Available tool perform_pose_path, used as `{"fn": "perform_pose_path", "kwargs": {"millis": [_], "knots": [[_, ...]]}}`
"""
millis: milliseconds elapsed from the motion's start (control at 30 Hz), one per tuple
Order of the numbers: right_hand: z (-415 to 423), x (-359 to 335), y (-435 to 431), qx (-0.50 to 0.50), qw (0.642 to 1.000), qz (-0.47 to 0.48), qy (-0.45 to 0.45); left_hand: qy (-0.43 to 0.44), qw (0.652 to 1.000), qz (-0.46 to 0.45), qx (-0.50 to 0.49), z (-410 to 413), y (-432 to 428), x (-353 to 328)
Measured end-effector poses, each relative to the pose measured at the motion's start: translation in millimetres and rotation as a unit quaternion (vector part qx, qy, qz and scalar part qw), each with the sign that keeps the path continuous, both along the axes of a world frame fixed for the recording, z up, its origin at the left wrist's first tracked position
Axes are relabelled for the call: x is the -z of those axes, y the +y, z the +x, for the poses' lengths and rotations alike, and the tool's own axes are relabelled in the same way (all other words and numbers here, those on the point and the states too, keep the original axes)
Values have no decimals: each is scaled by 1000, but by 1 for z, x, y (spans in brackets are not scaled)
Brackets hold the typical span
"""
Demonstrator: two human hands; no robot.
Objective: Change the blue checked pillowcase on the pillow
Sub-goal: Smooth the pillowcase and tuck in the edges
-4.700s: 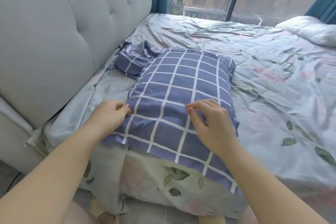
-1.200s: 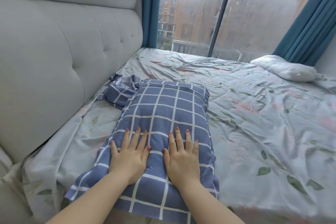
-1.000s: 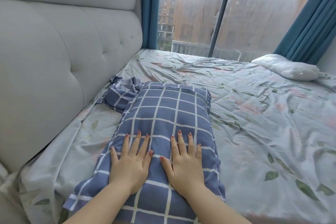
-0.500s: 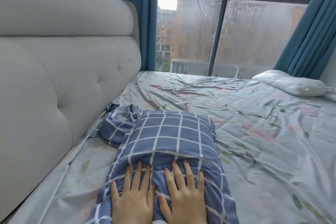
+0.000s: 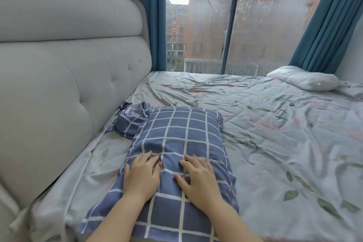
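blue checked pillowcase [image 5: 182, 139] is on the pillow, which lies flat on the floral bed sheet [image 5: 284, 143] at the near side of the bed, long axis running away from the camera. It sits close alongside the padded grey headboard [image 5: 59, 88] with a strip of sheet between them. The case covers the pillow as far as visible. Its near end spreads loose and flat past the wrists towards the mattress edge

left hand [image 5: 140, 176]: palm down on the case, left of centre, fingers together, tips bent a little into the fabric. Pressing only, nothing gripped

right hand [image 5: 199, 178]: palm down just beside it, fingers spread, thumb pointing towards the other hand. Also pressing flat, nothing held

The hands are near each other, not touching. A raised fold of cloth stands between them and runs on just ahead of the fingertips

second blue checked pillowcase [image 5: 133, 119]: crumpled heap at the pillow's far-left corner, between pillow and headboard, touching the pillow. Cannot tell if it touches the headboard

white pillow [image 5: 306, 80] lies at the far right corner of the bed, well apart from the rest. The sheet is wrinkled all over

window [image 5: 265, 31] is behind the bed: dark frame, streaked glass, buildings outside. It has a left curtain [image 5: 143, 17] and a right curtain [image 5: 332, 21], both blue
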State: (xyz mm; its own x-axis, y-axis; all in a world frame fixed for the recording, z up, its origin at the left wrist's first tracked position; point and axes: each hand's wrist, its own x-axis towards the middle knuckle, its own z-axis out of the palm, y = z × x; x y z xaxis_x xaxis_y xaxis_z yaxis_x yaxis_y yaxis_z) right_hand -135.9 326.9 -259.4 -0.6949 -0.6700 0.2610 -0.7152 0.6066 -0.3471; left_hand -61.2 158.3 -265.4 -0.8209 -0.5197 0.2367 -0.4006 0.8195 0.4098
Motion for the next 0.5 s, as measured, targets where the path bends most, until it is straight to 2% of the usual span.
{"fn": "perform_pose_path", "kwargs": {"millis": [67, 133, 233, 367, 500], "knots": [[2, -6, 12, -11, 998, -58, -4, 71, 997, 17, 28, 7, 2, -5], [4, -11, 22, -12, 996, -87, -18, 102, 991, 37, 85, 16, 7, -13], [11, -16, 33, -36, 994, -64, -85, 66, 982, 58, 166, 29, 16, -20], [15, -15, 36, -77, 993, -61, -64, 31, 974, 88, 207, 35, 16, -18], [18, -18, 35, -121, 985, -81, -88, 28, 966, 128, 223, 34, 10, -20]]}}
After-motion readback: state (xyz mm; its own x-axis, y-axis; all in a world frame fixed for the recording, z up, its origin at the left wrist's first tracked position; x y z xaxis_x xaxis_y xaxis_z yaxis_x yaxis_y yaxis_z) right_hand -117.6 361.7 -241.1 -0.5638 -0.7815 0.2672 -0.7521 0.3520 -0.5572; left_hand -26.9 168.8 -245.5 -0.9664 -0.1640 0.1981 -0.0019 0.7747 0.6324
